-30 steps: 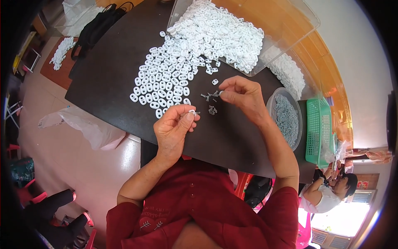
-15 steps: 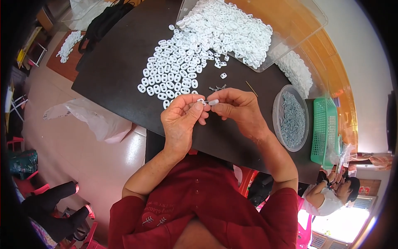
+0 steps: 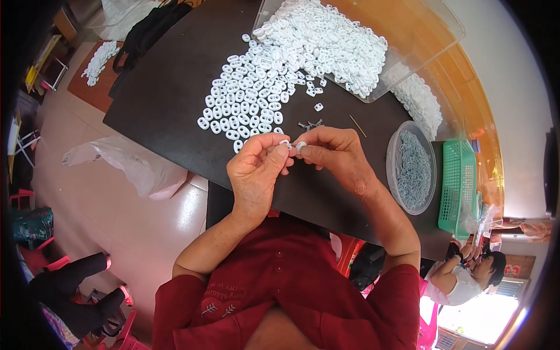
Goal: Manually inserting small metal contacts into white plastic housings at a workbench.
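My left hand (image 3: pixel 256 169) and my right hand (image 3: pixel 335 154) meet fingertip to fingertip over the dark table (image 3: pixel 169 76). Together they pinch a small white plastic piece (image 3: pixel 293 144). Just beyond the fingers lies a spread of many white oval plastic pieces (image 3: pixel 251 99), laid flat on the table. A few small grey metal parts (image 3: pixel 310 124) lie loose close to my right hand.
A clear plastic bin (image 3: pixel 408 35) heaped with white pieces stands at the far side. A round clear tub (image 3: pixel 412 169) of grey metal parts and a green basket (image 3: pixel 458 181) sit to the right. Another person sits at lower right. A plastic bag hangs off the table's left edge.
My right hand came back from the grey parts toward my left hand; both hands now hold the white piece together, closer to my body.
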{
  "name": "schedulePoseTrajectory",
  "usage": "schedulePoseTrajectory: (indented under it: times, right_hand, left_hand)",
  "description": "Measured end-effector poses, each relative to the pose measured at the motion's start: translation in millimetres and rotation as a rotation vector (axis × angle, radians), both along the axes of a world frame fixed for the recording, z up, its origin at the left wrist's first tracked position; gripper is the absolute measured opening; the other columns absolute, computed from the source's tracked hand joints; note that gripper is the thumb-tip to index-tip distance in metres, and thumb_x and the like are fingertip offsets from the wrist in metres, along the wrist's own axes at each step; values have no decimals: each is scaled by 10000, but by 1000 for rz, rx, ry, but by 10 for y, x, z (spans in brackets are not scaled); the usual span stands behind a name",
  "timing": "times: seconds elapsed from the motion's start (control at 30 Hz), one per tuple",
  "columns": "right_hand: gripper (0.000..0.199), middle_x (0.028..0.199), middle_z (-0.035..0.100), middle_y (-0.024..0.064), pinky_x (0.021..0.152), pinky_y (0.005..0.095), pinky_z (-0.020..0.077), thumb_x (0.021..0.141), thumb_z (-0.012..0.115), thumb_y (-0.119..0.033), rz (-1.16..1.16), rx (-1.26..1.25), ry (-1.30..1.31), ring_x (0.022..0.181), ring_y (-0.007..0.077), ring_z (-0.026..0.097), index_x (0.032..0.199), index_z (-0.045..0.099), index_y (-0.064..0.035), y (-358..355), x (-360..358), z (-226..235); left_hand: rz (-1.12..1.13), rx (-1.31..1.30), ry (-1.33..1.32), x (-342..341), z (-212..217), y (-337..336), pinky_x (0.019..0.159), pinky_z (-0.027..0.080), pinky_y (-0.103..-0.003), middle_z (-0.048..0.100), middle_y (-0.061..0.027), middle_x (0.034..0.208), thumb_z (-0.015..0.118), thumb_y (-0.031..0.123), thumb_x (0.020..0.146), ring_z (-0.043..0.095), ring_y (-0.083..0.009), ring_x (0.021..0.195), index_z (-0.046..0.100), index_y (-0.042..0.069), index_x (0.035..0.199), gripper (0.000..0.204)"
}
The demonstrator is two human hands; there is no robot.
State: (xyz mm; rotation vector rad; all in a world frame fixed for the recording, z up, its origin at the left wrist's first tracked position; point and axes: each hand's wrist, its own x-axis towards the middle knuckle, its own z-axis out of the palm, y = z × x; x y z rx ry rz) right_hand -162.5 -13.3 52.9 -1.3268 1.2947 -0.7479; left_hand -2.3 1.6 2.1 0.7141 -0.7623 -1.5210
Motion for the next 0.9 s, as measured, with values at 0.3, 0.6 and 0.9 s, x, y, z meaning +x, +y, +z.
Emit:
schedulePoseTrajectory:
  times: [0.3,0.6,0.9]
  right_hand:
    - [149,770,646,27,547,182,424,831,639,-88,-96,-70,-94,652,52,547,952,666,-6,32,106,7]
    - [155,786,661,38,546,173,423,828,636,-55,-201,-125,-114,649,48,559,973,658,-4,54,99,-32]
    - [149,781,660,30,552,172,425,831,633,-47,-163,-150,-133,665,48,568,971,660,-5,40,96,-49]
  left_hand:
    - [-17,28,43,23,-45,-14,583,469,-230,648,-102,835,581,64,884,583,-113,674,594,-31,990,143]
    - [1,-17,-38,47,-28,15,567,470,-227,651,-115,837,578,38,878,583,-118,667,586,-44,1041,183]
    - [-35,39,-87,50,6,42,571,472,-208,653,-112,841,566,23,879,587,-103,665,586,-41,1039,173]
